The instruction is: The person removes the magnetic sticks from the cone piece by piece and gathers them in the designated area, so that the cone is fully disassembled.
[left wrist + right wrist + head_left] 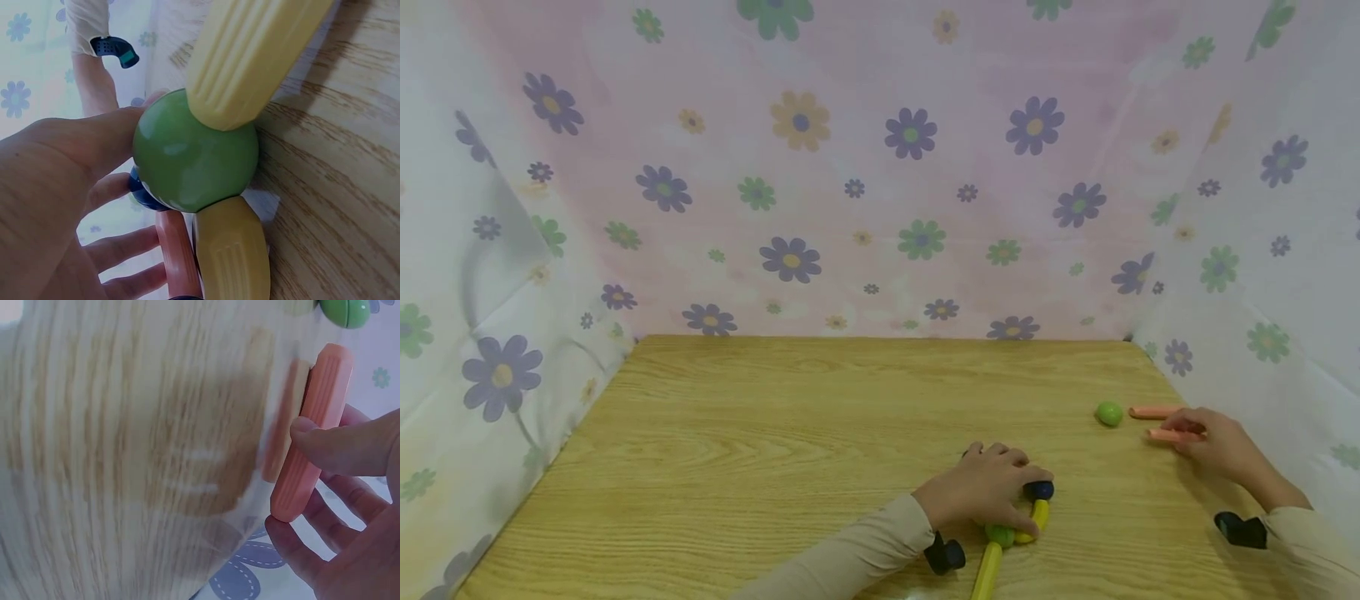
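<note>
An assembly of sticks and balls lies near the table's front edge: a green ball (1000, 534) (194, 150) joins two yellow sticks (987, 572) (250, 56), and one of them (1040, 518) leads to a dark blue ball (1041, 490) (139, 190). My left hand (992, 493) curls over this assembly, its thumb (106, 140) on the green ball, its fingers beside an orange stick (178, 250). At the right, my right hand (1213, 443) pinches a loose orange stick (1168, 435) (312, 431) between thumb and fingers, low over the table.
A second orange stick (1152, 412) and a loose green ball (1108, 413) (347, 311) lie just beyond my right hand. Floral cloth walls close in the wooden table (790, 433) at the back and on both sides.
</note>
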{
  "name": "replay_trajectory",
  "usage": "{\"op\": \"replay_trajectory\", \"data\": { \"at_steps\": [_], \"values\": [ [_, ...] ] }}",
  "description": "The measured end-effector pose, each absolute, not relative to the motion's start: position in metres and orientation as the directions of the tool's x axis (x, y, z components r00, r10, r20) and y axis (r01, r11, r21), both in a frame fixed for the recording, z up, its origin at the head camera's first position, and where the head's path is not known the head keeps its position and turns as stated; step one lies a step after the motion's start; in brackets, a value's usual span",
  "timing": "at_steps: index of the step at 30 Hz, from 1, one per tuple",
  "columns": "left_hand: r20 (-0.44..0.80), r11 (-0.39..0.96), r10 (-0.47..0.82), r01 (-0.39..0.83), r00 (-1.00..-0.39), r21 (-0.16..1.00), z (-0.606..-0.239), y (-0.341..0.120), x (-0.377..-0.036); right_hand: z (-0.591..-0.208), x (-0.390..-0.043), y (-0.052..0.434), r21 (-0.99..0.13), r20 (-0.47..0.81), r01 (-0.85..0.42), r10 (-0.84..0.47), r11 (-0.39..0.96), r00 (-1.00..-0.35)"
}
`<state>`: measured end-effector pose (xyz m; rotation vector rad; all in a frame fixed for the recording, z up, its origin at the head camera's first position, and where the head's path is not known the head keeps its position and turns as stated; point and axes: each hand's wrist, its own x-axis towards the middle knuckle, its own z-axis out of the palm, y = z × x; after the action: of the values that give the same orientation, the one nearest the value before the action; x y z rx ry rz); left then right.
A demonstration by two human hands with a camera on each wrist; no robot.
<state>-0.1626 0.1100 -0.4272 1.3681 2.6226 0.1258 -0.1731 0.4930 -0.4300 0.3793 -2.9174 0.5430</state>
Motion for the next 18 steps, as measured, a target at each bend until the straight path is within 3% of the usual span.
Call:
{"op": "replay_trajectory", "data": {
  "at_steps": [18],
  "values": [
    [-0.101, 0.587, 0.809, 0.793, -0.579, 0.16, -0.43, 0.109, -0.162, -0.436, -0.184, 0.495, -0.366, 0.081, -0.181, -0.163, 0.913, -0.983]
  ]
}}
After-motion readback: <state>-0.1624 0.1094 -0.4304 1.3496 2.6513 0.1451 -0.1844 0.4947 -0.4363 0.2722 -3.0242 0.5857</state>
